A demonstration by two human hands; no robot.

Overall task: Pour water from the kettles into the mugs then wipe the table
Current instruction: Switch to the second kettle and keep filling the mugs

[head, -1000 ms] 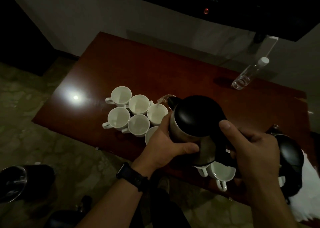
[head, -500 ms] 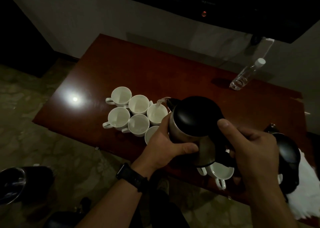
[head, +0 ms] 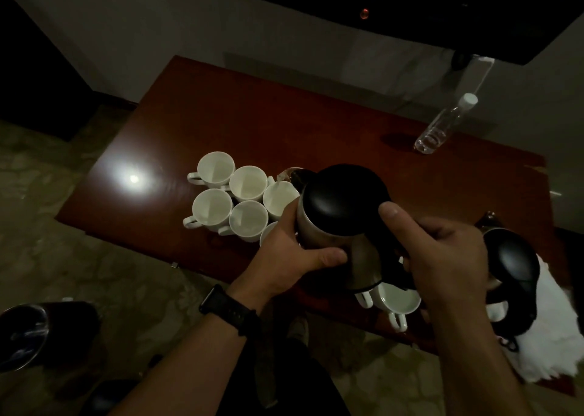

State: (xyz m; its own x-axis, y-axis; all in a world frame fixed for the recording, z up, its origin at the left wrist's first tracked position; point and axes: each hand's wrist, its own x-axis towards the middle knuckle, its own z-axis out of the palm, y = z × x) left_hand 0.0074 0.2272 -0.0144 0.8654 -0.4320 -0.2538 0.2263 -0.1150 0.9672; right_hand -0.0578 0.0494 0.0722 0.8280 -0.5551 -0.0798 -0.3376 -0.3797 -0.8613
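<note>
The kettle [head: 341,207] hangs tipped over the packed mugs [head: 212,207] near the front edge of the table [head: 252,115], spout above one mug [head: 279,198], the right hand [head: 442,257] wrapped round its handle and the left hand [head: 294,251] curled against its steel side. I'd tilt slowly, letting the left hand take the weight so the stream lands inside that rim, not on its touching neighbours. Level off short of the brim; the light is poor.

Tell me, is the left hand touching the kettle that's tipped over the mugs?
Touching. The head view shows the left hand cupped round the steel side of the kettle, its thumb pressed flat across the metal with no gap.
</note>
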